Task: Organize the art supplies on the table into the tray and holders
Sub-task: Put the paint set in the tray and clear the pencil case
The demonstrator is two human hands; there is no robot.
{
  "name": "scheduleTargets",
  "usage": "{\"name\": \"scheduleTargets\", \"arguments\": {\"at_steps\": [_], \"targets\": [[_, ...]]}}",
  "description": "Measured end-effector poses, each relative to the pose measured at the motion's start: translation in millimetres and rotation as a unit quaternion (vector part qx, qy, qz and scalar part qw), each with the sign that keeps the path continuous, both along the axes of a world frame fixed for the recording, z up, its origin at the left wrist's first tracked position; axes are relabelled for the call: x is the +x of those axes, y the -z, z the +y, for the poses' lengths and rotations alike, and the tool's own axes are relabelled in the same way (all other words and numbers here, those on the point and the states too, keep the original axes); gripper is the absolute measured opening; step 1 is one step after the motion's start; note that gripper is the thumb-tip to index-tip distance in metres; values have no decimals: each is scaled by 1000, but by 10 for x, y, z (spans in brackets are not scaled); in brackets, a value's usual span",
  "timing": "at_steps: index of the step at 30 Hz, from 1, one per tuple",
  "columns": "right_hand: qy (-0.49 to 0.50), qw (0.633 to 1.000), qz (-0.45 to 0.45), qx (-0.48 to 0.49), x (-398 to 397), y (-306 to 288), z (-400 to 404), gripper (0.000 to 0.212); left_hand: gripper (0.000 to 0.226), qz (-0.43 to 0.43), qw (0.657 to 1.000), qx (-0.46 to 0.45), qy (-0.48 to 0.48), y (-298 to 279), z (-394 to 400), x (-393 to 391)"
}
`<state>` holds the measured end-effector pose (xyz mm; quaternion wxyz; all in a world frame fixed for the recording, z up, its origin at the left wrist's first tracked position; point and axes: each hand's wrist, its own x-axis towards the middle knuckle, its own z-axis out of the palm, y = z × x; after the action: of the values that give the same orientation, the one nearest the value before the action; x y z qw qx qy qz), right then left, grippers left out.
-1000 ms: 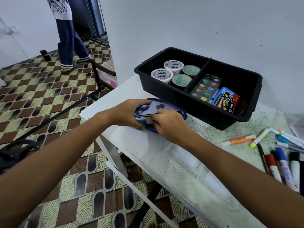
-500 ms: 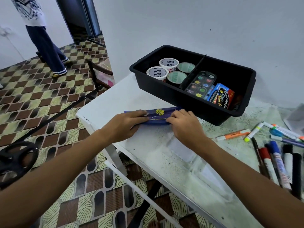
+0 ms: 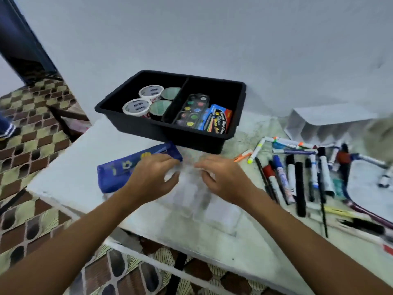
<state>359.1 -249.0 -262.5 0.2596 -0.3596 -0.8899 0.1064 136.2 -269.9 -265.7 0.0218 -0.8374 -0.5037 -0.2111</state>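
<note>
A blue pencil case (image 3: 119, 173) with yellow prints lies flat at the table's left corner. Just right of it sits a clear plastic holder (image 3: 200, 201), blurred by motion. My left hand (image 3: 148, 177) and my right hand (image 3: 225, 179) are at its far end, fingers and thumbs curled on its edges. My left fingers also overlap the pencil case's right end. The black tray (image 3: 240, 107) behind holds tape rolls (image 3: 136, 106) on its left side, and a paint palette (image 3: 191, 111) and a chalk box (image 3: 217, 121) on its right side.
Several markers and pens (image 3: 297, 184) lie loose on the table to the right. A white divided holder (image 3: 314, 126) stands at the back right by the wall. The table edge (image 3: 63, 201) drops to a tiled floor on the left and front.
Both hands let go of the pencil case, which now lies flat on the left. They moved right onto the clear holder. The view swung right and down.
</note>
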Motion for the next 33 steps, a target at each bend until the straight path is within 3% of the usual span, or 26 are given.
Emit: {"name": "scheduleTargets", "arguments": {"at_steps": [4,11,20,24,29,33], "targets": [[105,994,22,-12,871,-44,-290,24,34,-26,995,-20,95,-42,54,992],[292,955,18,-44,2384,-35,-996,28,30,-43,958,-48,281,42,40,2709],[406,912,-28,-52,3527,90,-1757,26,27,6,900,-55,432,178,-365,4044],[446,890,-76,-48,3830,189,-1927,26,29,36,891,-34,451,281,-524,4287],[443,871,-165,-133,3997,162,-1979,37,27,21,903,-36,428,324,-596,4376],[421,883,-161,-127,4027,152,-1934,31,18,15,910,-62,409,320,-600,4371]]}}
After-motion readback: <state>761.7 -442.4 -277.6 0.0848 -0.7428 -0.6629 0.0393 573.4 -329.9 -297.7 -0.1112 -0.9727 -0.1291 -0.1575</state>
